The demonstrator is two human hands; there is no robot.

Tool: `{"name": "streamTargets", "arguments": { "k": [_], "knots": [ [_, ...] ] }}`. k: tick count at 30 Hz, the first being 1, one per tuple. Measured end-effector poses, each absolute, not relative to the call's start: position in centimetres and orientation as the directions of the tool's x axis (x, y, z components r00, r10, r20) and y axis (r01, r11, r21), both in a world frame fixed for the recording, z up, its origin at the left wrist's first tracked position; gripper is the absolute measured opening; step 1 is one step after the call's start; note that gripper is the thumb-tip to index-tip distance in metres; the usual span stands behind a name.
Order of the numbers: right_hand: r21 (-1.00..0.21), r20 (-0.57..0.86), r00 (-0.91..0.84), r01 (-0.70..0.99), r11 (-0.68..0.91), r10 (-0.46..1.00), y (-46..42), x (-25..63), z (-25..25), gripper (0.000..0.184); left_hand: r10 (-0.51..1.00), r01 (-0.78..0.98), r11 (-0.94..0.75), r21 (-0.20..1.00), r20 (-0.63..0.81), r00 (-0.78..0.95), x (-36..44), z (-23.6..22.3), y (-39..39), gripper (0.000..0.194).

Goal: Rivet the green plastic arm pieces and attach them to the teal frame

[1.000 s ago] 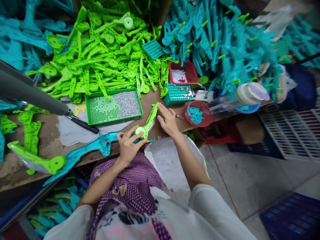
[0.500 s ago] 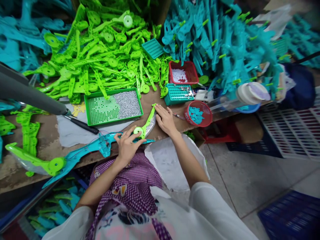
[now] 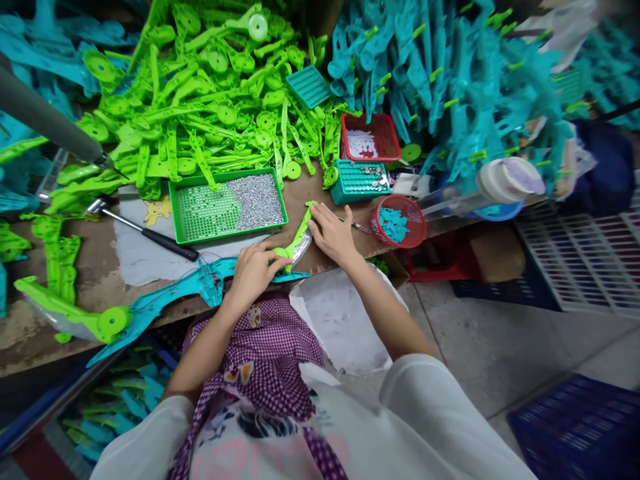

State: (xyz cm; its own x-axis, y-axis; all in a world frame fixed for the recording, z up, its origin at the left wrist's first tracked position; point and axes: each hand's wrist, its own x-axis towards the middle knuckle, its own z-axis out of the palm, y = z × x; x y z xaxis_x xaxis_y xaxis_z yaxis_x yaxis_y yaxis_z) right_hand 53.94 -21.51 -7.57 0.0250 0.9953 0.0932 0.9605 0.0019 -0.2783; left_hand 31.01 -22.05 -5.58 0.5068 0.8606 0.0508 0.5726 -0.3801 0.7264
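My left hand [image 3: 255, 270] lies closed over the round end of a green plastic arm [image 3: 299, 237] at the front edge of the wooden bench [image 3: 95, 280]. My right hand [image 3: 334, 233] presses on the upper part of the same green arm, its fingers together and bent over it. A teal plastic bow piece [image 3: 200, 287] lies across the bench under the green arm and runs to the left. A green tray [image 3: 227, 207] with small silver screws sits just behind my hands.
A heap of green parts [image 3: 200, 100] fills the back left, and a heap of teal parts [image 3: 440, 87] the back right. A hammer [image 3: 145, 230], two red baskets [image 3: 399, 223] [image 3: 370, 140], a teal screw block [image 3: 357, 180] and a plastic jar [image 3: 495, 187] lie near. Blue crates [image 3: 575, 427] stand on the floor.
My left hand has closed down over the round end of the green arm. My right hand slid onto the arm's upper part. The view shifted and the hammer now shows.
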Motion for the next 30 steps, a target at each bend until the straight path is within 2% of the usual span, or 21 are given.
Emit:
{"name": "streamTargets", "arguments": {
  "k": [4,7,13,17,24,30],
  "knots": [
    [-0.287,0.108,0.057,0.958,-0.024,0.992,-21.7,53.4,-7.5,0.054,0.838,0.599,-0.276,0.752,-0.116,0.532,32.6,-5.6,-19.3,0.025],
    [-0.295,0.098,0.086,0.954,-0.054,0.991,-21.7,53.1,-7.5,0.056,0.831,0.598,-0.22,0.771,-0.172,0.529,33.2,-6.4,-18.4,0.037],
    [-0.316,0.022,0.103,0.944,-0.091,0.994,-21.6,52.9,-6.9,0.056,0.8,0.544,-0.25,0.801,-0.145,0.581,32.8,-7.7,-18.2,0.032],
    [-0.295,-0.002,0.093,0.951,-0.089,0.996,-21.4,53.0,-6.4,0.057,0.777,0.484,-0.255,0.837,-0.121,0.618,32.3,-7.8,-18.0,0.021],
    [-0.304,-0.003,0.102,0.948,-0.098,0.995,-21.5,53.0,-6.8,0.06,0.798,0.59,-0.405,0.699,-0.045,0.601,32.3,-7.5,-18.6,0.023],
    [-0.314,-0.006,0.093,0.945,-0.09,0.996,-21.4,53.1,-6.6,0.059,0.712,0.497,-0.386,0.777,-0.092,0.696,31.5,-7.5,-17.2,0.019]
  ]
}}
